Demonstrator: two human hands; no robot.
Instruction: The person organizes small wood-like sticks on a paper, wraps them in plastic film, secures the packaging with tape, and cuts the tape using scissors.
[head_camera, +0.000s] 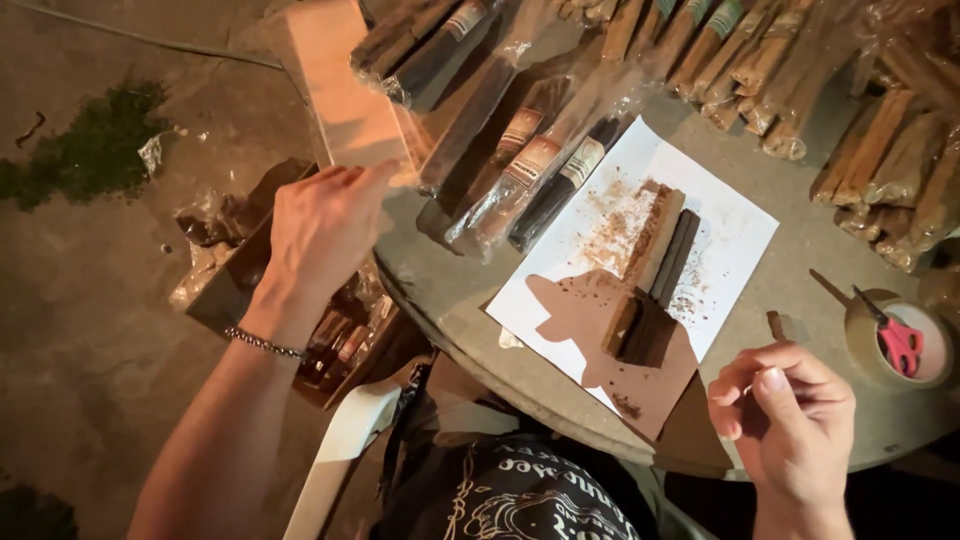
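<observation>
Cigar in right hand

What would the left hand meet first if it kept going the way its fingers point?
The left hand points up and right, its fingertips already at the lower edge of the pale wooden board. That board would likely come first; the wrapped cigars lie just beyond, though depth is unclear from above.

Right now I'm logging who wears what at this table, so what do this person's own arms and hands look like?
Both arms are bare, with no sleeves in view and no gloves. The left hand has a thin beaded bracelet of small dark metallic beads around the wrist. The right hand shows no bracelet, watch or ring that I can see. Nails look short and unpainted.
</observation>
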